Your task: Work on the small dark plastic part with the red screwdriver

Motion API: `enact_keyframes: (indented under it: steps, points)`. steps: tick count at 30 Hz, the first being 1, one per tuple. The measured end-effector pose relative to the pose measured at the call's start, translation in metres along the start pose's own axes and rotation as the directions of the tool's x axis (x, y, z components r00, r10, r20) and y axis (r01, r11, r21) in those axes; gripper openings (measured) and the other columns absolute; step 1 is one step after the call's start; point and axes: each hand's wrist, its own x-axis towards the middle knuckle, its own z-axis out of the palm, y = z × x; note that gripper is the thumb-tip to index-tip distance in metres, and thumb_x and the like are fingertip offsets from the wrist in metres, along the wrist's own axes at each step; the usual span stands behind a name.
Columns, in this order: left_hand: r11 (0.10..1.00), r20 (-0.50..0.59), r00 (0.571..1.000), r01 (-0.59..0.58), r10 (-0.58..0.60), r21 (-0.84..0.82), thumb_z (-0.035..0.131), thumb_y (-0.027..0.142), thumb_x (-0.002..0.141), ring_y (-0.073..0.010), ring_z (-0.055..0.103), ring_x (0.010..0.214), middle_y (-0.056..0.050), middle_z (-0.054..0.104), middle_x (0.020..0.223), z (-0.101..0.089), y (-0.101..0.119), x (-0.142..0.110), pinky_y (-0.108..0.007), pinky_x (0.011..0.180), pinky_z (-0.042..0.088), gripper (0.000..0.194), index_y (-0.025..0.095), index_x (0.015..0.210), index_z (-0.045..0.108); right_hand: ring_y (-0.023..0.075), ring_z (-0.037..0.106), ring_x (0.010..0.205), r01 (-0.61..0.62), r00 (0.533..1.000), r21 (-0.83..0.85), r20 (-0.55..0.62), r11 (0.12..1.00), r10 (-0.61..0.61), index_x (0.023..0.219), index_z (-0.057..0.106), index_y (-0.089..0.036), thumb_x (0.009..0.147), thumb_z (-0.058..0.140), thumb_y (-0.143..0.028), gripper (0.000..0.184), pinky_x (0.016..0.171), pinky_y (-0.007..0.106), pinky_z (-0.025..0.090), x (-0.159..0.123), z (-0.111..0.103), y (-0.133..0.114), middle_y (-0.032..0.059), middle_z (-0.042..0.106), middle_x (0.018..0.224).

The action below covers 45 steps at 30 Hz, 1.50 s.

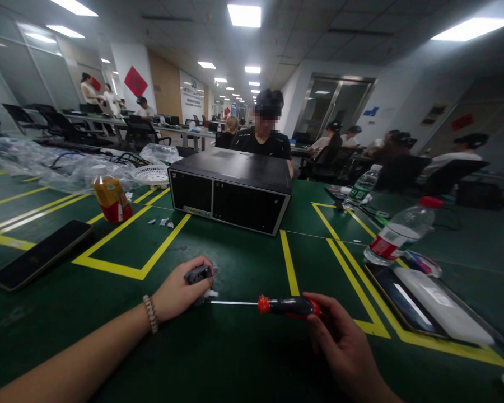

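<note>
My left hand (pixel 193 282), with a beaded bracelet (pixel 150 314) on the wrist, is closed around a small dark grey part (pixel 199 273) just over the table. What kind of part it is I cannot make out. A red and black screwdriver (pixel 289 305) lies level in my right hand (pixel 340 330), its handle end between thumb and fingers. Its thin shaft points left to the part, and the tip is hidden or too small to see there. A small white bit (pixel 211 293) shows beside the left thumb.
A black metal case (pixel 231 193) stands ahead on the green table, a person (pixel 264 137) behind it. Left are a phone (pixel 42 252), an orange drink bottle (pixel 111 198), plastic wrap and a white basket (pixel 151 174). Right are water bottles (pixel 403 232), a phone (pixel 405 299) and a white slab (pixel 443 302).
</note>
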Motion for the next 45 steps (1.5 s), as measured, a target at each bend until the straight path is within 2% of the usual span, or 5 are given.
enact_keyframes:
  steps: [8, 16, 25, 35, 45]
  points:
    - [1.0, 0.002, 1.0, -0.011, 0.011, 0.0, 0.062, 0.032, 0.091, -0.0192, 0.062, 0.077, -0.002, 0.064, 0.089, 0.0, -0.003, 0.002, -0.031, 0.07, 0.048, 0.015, 0.02, 0.1, 0.062, 0.0186, 0.06, 0.052, 0.012, 0.999, 0.022, 0.043, 1.0, -0.013, 0.14, 0.052, -0.025, 0.101, 0.058, -0.051, 0.047, 0.047, 0.031, 0.053, -0.002, 0.0, 0.007, -0.0011, 0.062, 0.068]
    - [1.0, 0.01, 1.0, 0.016, -0.016, -0.003, 0.062, 0.034, 0.091, -0.0197, 0.062, 0.078, -0.002, 0.065, 0.091, -0.001, -0.001, 0.001, -0.031, 0.071, 0.049, 0.018, 0.02, 0.101, 0.063, 0.0168, 0.057, 0.049, 0.019, 0.999, 0.013, 0.042, 1.0, -0.019, 0.108, 0.064, -0.023, 0.097, 0.058, -0.062, 0.041, 0.044, 0.027, 0.048, -0.001, -0.002, 0.0, -0.0025, 0.059, 0.062]
    - [1.0, 0.01, 1.0, -0.005, 0.005, 0.01, 0.062, 0.034, 0.091, -0.0199, 0.063, 0.079, -0.003, 0.066, 0.092, -0.001, -0.001, 0.0, -0.032, 0.072, 0.049, 0.018, 0.019, 0.102, 0.063, 0.0192, 0.061, 0.054, 0.007, 1.0, 0.023, 0.024, 1.0, -0.008, 0.137, 0.055, -0.026, 0.097, 0.061, -0.056, 0.05, 0.047, 0.029, 0.053, -0.003, 0.001, 0.0, 0.0016, 0.068, 0.074]
    - [1.0, 0.011, 1.0, -0.003, 0.003, 0.004, 0.061, 0.032, 0.091, -0.0202, 0.063, 0.08, -0.003, 0.066, 0.093, -0.001, -0.003, 0.001, -0.033, 0.073, 0.051, 0.016, 0.019, 0.101, 0.062, 0.0162, 0.056, 0.048, 0.026, 0.999, -0.077, 0.032, 0.997, -0.023, 0.093, 0.069, -0.022, 0.094, 0.06, -0.063, 0.042, 0.043, 0.026, 0.045, 0.0, -0.003, -0.002, -0.001, 0.062, 0.062]
    - [1.0, 0.015, 1.0, -0.005, 0.005, 0.0, 0.062, 0.034, 0.092, -0.0203, 0.063, 0.081, -0.003, 0.066, 0.092, -0.001, -0.004, 0.001, -0.032, 0.073, 0.051, 0.018, 0.019, 0.102, 0.062, 0.0166, 0.061, 0.055, 0.023, 0.999, 0.033, 0.022, 0.999, -0.023, 0.126, 0.052, -0.027, 0.098, 0.064, -0.05, 0.038, 0.046, 0.027, 0.054, 0.0, 0.0, 0.007, 0.0036, 0.069, 0.087]
